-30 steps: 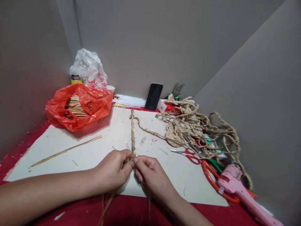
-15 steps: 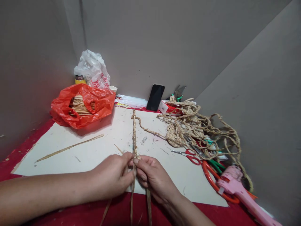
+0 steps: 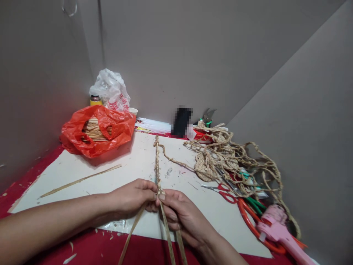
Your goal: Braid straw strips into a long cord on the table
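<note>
A narrow straw braid (image 3: 157,165) runs straight away from me over the white board (image 3: 143,151). My left hand (image 3: 142,195) pinches its near end from the left. From the right, my right hand (image 3: 179,209) grips the same spot, thumb on top. Loose flat straw strands (image 3: 167,233) trail from between the hands toward me, one slanting left and two to the right. The exact crossing of strands is hidden by my fingers. From the braid's far end, a thin twisted cord (image 3: 176,162) leads right to the pile of braided cord (image 3: 220,147).
A red plastic bag (image 3: 124,127) of straw stands back left, near a white bag (image 3: 110,86) and yellow jar (image 3: 96,101). One straw strip (image 3: 79,180) lies left. Red scissors (image 3: 227,193), an orange ring (image 3: 244,211) and a pink glue gun (image 3: 286,230) lie right.
The strands below my hands have shifted: the middle one now slants right, and the left one spreads wider. My left hand has closed in at the braid. The whole view has tilted slightly up.
</note>
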A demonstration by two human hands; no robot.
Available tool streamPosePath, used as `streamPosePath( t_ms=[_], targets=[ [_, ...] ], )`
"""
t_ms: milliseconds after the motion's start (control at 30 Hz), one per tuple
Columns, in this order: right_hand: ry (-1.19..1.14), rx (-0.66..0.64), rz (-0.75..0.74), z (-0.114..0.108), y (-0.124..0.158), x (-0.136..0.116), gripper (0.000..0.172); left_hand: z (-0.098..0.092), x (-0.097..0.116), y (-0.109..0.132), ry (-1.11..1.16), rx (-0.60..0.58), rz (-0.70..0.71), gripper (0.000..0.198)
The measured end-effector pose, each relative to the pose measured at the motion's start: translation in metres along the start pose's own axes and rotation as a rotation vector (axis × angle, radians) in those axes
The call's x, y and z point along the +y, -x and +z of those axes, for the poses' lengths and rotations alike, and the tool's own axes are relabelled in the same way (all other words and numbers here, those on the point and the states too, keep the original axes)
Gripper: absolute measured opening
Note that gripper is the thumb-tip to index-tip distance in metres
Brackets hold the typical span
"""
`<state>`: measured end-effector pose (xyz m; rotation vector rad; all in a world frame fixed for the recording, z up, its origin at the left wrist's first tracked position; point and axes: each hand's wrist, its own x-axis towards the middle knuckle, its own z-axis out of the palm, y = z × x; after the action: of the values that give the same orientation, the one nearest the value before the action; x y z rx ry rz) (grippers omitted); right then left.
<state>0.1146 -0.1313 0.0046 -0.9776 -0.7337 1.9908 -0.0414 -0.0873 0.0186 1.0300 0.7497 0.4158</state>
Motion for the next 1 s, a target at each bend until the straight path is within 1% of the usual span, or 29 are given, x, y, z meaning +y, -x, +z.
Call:
streamPosePath(
  t_ms=[67, 133, 167, 333, 433, 500, 533, 600, 733, 867, 1000],
  targets=[
    [0.015, -0.012, 0.014, 0.001, 0.0, -0.003, 0.027, -0.001, -0.001, -0.001, 0.011, -0.004, -0.024, 0.015],
    [0.04, -0.017, 0.026, 0.002, 0.001, -0.005, 0.026, -0.002, -0.002, -0.001, -0.076, 0.004, -0.042, 0.017],
    [0.052, -0.016, 0.032, 0.001, 0.001, -0.005, 0.026, -0.003, -0.003, -0.001, -0.146, 0.016, -0.029, 0.018],
    [0.166, 0.024, 0.03, -0.008, -0.001, 0.0, 0.026, -0.005, -0.007, 0.002, -0.55, 0.089, 0.187, 0.02],
    [0.25, 0.034, 0.025, -0.01, -0.002, 0.001, 0.031, -0.004, -0.008, 0.005, -0.752, 0.148, 0.23, 0.022],
    [0.329, 0.026, 0.001, -0.01, -0.001, 0.0, 0.034, -0.003, -0.009, 0.005, -0.805, 0.173, 0.254, 0.023],
    [0.374, 0.023, -0.019, -0.009, 0.0, -0.002, 0.036, -0.002, -0.009, 0.005, -0.786, 0.169, 0.26, 0.023],
    [0.475, 0.029, -0.064, -0.007, 0.001, -0.005, 0.035, -0.001, -0.009, 0.004, -0.671, 0.135, 0.262, 0.022],
    [0.711, 0.055, -0.189, -0.005, 0.004, -0.008, 0.029, 0.001, -0.008, 0.001, -0.427, 0.066, 0.225, 0.019],
    [0.995, 0.117, -0.282, -0.004, 0.006, -0.007, 0.025, -0.001, -0.01, -0.004, -0.371, 0.054, 0.135, 0.018],
    [1.3, 0.23, -0.288, -0.003, 0.008, -0.003, 0.026, -0.005, -0.016, -0.01, -0.338, 0.053, 0.102, 0.021]
  ],
)
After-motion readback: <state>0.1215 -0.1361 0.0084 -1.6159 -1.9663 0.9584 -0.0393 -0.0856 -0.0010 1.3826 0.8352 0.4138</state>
